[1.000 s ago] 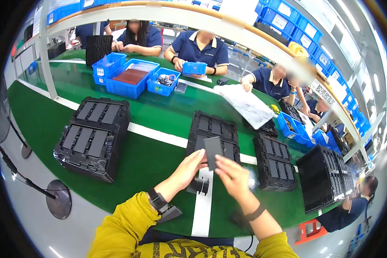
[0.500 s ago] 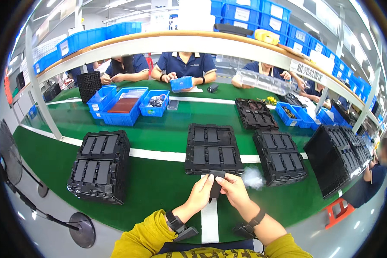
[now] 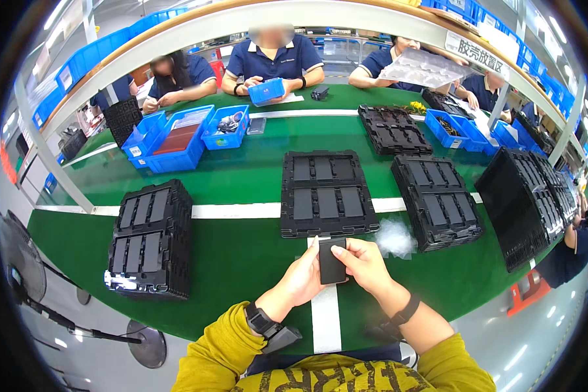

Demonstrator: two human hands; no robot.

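Note:
Between my two hands is a flat, dark rectangular case (image 3: 333, 262), held upright over the white stripe near the bench's front edge. My left hand (image 3: 300, 277) grips its left side, thumb along the edge. On the right side my right hand (image 3: 367, 262) pinches it, with the thumb on its face. Just beyond my fingers lies a black tray (image 3: 328, 230) with two rows of similar dark cases in its slots. A crumpled heap of clear plastic film (image 3: 396, 238) sits right of my right hand.
Stacked black trays stand at the left (image 3: 151, 225), at the right (image 3: 438, 202) and at the far right (image 3: 526, 209). Blue bins (image 3: 183, 140) and a dark tray (image 3: 394, 130) lie farther back. Co-workers sit across the green bench (image 3: 242, 261), under an overhead shelf (image 3: 294, 18).
The case has turned so that its broad face shows more. My right thumb has shifted onto that face. The whole view has tilted slightly downward.

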